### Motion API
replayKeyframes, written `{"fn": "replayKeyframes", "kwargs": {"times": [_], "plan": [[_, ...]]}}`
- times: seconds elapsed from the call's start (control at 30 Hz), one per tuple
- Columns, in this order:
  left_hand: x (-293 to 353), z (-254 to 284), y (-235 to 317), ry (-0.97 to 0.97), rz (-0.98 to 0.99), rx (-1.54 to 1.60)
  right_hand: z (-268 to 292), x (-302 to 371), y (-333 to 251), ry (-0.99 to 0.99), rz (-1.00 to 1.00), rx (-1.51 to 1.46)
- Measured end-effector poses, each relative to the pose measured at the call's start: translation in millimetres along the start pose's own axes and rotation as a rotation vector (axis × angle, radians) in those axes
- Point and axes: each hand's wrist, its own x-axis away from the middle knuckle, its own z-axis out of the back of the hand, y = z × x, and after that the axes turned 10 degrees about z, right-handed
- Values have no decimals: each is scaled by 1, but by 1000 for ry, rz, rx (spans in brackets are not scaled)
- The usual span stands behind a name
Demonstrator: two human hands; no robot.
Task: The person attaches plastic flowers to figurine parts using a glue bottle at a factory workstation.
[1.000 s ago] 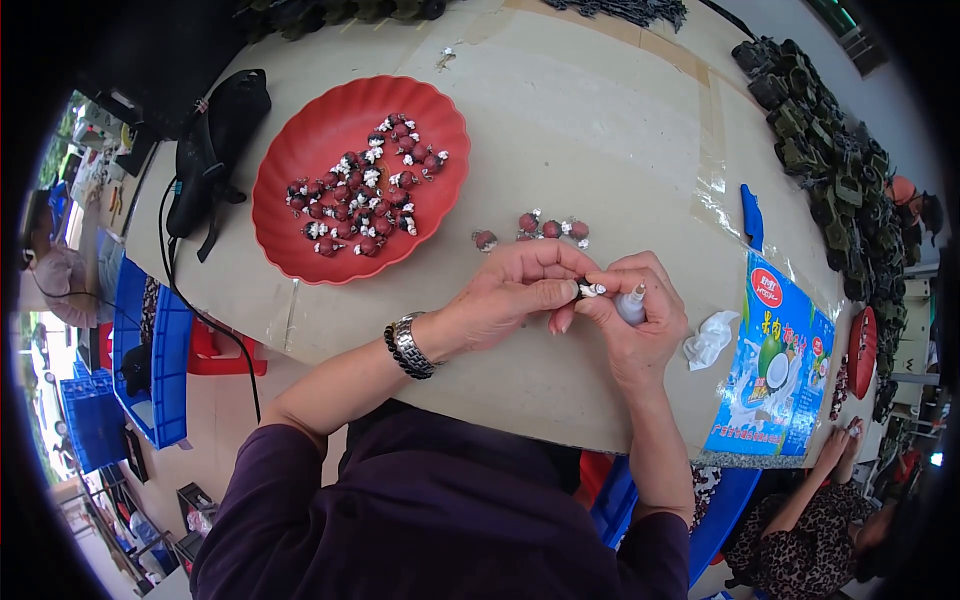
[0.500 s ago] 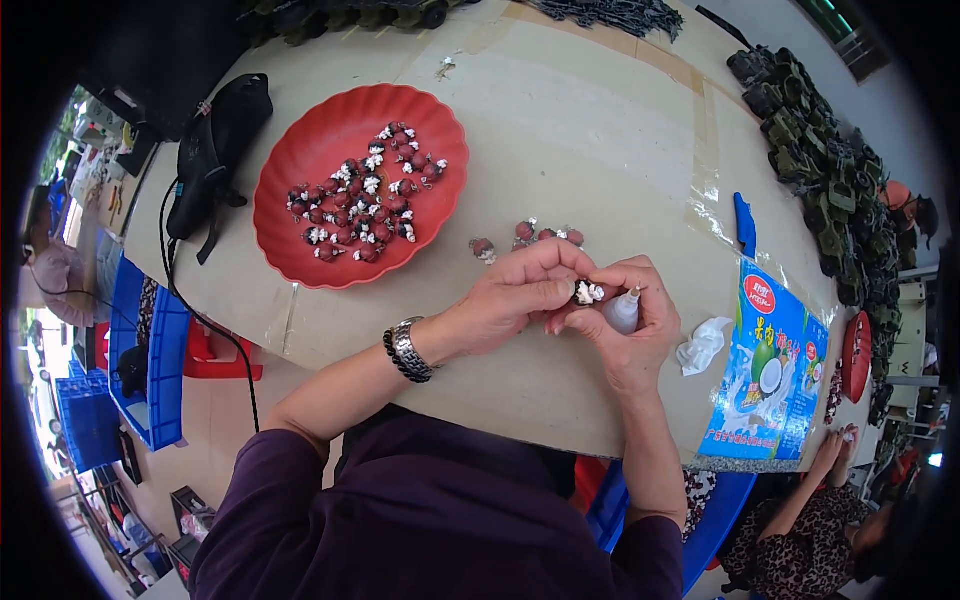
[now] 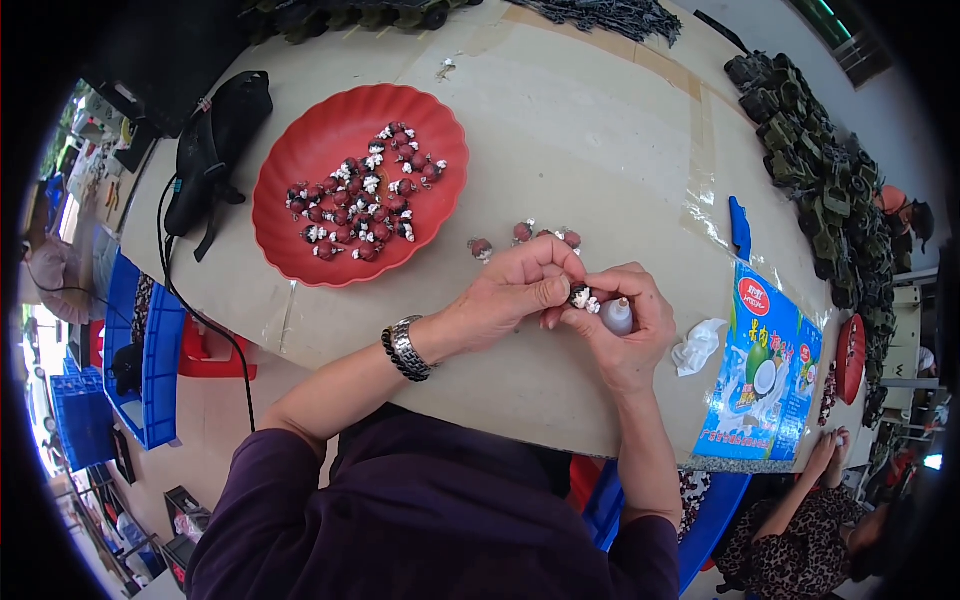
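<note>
While both hands meet over the near side of the table [image 3: 560, 390], the left hand [image 3: 525, 292] has a small black-and-white piece [image 3: 580, 297] pinched between thumb and fingers, no slack visible. Right hand [image 3: 637, 325] is closed round a small pale bottle [image 3: 617, 317], tucked between thumb and curled fingers; its thumb and index tips also come right up to the piece. Can't tell how hard they press on it.

Key relation: bottle sits just right of the piece, slightly nearer the body. Piece's dark end is by the left fingertips, white end points right and a bit bodyward, towards the bottle. Bottle's tip points up and away from the body, not at the piece; its long axis is foreshortened. Both hands are at the piece, left has the main hold.

Just beyond the left knuckles: a few loose red beads [image 3: 481, 248], partly hidden by that hand. Further left, red plate [image 3: 310, 125] with a pile of similar beads with white bits. Right of the right hand: crumpled tissue [image 3: 698, 347], then blue printed sheet [image 3: 722, 405], blue tool [image 3: 740, 228] beyond it.
</note>
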Motion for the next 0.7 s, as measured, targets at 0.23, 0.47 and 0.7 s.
{"fn": "replayKeyframes", "kwargs": {"times": [0.23, 0.47, 0.7], "plan": [[1, 1, 0, 9, 36, 35, 1, 0, 2, -26, 19, -32], [2, -1, -3, 4, 29, 44, 2, 0, 2, -26, -16, -62], [3, -2, -3, 16, 48, 95, 1, 1, 2, -21, -52, -83]]}}
